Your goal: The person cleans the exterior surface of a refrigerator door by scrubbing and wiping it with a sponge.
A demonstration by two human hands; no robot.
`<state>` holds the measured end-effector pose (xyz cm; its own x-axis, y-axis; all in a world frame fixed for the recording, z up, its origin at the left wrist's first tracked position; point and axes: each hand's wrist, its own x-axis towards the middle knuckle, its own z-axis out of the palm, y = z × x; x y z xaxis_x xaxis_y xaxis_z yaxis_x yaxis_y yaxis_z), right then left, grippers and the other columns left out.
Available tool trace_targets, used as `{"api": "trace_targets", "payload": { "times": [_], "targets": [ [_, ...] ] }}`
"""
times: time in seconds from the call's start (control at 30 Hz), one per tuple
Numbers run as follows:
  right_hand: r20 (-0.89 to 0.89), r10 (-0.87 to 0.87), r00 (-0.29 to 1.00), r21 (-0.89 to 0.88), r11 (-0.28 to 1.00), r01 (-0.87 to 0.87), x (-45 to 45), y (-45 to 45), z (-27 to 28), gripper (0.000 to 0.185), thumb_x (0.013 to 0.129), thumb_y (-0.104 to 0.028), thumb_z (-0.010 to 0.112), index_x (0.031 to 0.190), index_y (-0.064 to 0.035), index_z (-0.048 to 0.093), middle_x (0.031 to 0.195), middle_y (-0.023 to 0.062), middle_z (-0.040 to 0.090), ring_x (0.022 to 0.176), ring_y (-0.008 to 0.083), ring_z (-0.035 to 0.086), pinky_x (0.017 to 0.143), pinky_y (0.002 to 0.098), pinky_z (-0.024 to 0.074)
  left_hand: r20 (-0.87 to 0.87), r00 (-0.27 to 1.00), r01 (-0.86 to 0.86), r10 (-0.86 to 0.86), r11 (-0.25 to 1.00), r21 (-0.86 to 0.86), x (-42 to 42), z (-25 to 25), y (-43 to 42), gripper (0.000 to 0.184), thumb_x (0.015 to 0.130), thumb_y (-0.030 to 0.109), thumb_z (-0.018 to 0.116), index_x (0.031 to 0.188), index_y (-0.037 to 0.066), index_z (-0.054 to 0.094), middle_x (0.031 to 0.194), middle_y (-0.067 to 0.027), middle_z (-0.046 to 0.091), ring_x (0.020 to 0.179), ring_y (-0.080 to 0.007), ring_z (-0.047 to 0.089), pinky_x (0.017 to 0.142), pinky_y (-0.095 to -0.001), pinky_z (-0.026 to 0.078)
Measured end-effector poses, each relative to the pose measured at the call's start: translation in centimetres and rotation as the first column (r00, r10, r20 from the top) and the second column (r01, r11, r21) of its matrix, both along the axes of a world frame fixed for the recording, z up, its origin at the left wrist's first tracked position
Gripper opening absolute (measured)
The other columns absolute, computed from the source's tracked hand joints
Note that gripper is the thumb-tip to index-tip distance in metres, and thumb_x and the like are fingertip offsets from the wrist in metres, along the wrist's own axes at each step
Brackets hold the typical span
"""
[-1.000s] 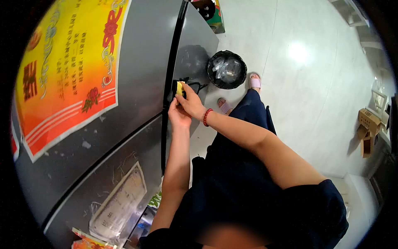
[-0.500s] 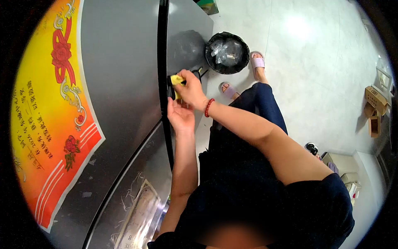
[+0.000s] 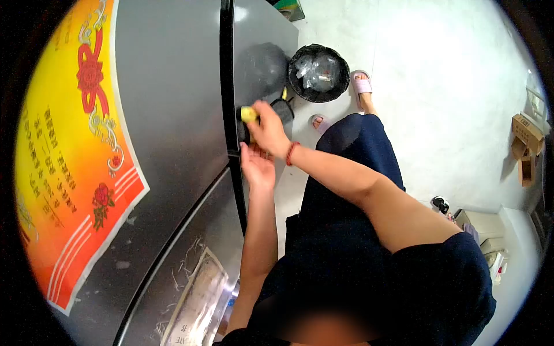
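Observation:
My right hand [image 3: 269, 131], with a red bead bracelet on its wrist, pinches a small yellow piece [image 3: 249, 114] against the grey fridge's side, near the black door edge. What the yellow piece is made of is too small to tell. Just below, my left hand [image 3: 259, 168] is turned palm up, fingers apart and partly curled, with nothing visible in it. A dark object [image 3: 244, 132] lies partly hidden behind the hands. Another black item with a yellow tip [image 3: 282, 109] shows past my right hand's fingers.
The grey fridge [image 3: 167, 75] fills the left, bearing a yellow-orange certificate [image 3: 104, 144] and a lower worn sheet [image 3: 199, 294]. A black-lined bin [image 3: 319, 73] holding clear plastic stands beyond my hands. Cardboard boxes [image 3: 526, 135] sit at the right. My slippered feet are beside the bin.
The view has shifted, bringing the certificate closer. My right hand has drawn the yellow piece into a smaller bunch. My left hand has separated slightly from my right and turned palm up.

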<state>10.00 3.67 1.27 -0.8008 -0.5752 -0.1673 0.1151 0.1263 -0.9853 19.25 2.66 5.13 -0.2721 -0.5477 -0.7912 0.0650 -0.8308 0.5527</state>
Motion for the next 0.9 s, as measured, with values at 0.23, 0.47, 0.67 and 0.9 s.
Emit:
{"api": "trace_targets", "payload": {
  "times": [0.23, 0.47, 0.67, 0.9],
  "targets": [
    [0.376, 0.083, 0.923, 0.014, 0.995, -0.095, -2.4, 0.6, 0.0, 0.02, 0.077, -0.006, 0.061, 0.094, -0.0024, 0.051, 0.09, 0.0136, 0.057, 0.082, 0.025, 0.057, 0.073, 0.0348, 0.0461, 0.048, 0.997, -0.063, 0.062, 0.998, 0.013, -1.5, -0.9, -0.6, 0.048, 0.091, 0.044, 0.05, 0.118, 0.005, 0.047, 0.115, -0.0055, 0.049, 0.106, -0.0162, 0.045, 0.092, -0.0353, 0.035],
    [0.791, -0.24, 0.562, 0.159, 0.969, 0.189, -2.0, -2.1, -1.9, 0.03, 0.081, -0.015, 0.062, 0.105, -0.005, 0.047, 0.087, 0.0108, 0.059, 0.077, 0.0199, 0.057, 0.069, 0.035, 0.0481, 0.109, 0.993, 0.048, -0.043, 0.998, -0.046, -1.1, 1.2, -0.5, 0.044, 0.093, 0.036, 0.049, 0.121, 0.003, 0.046, 0.116, -0.0088, 0.049, 0.111, -0.0189, 0.044, 0.098, -0.0375, 0.035],
    [0.061, 0.029, 0.998, 0.119, 0.992, -0.036, 0.5, 0.9, 1.1, 0.031, 0.078, -0.015, 0.061, 0.104, -0.0008, 0.05, 0.097, 0.0234, 0.055, 0.093, 0.0379, 0.052, 0.083, 0.0417, 0.0428, 0.221, 0.97, 0.124, -0.097, 0.986, -0.112, -1.7, 1.4, -0.5, 0.043, 0.096, 0.037, 0.046, 0.125, 0.005, 0.047, 0.124, -0.0075, 0.05, 0.111, -0.0189, 0.048, 0.094, -0.0348, 0.038],
    [0.136, -0.085, 0.987, 0.078, 0.994, 0.075, 0.0, -1.9, -0.5, 0.02, 0.082, -0.012, 0.05, 0.094, 0.0031, 0.044, 0.09, 0.0247, 0.05, 0.088, 0.0421, 0.05, 0.078, 0.0479, 0.0401, 0.154, 0.986, 0.092, -0.07, 0.986, -0.142, -1.4, 0.5, -0.3, 0.046, 0.097, 0.04, 0.04, 0.126, 0.005, 0.046, 0.126, -0.0064, 0.049, 0.111, -0.0175, 0.048, 0.093, -0.033, 0.037]
  ]
}}
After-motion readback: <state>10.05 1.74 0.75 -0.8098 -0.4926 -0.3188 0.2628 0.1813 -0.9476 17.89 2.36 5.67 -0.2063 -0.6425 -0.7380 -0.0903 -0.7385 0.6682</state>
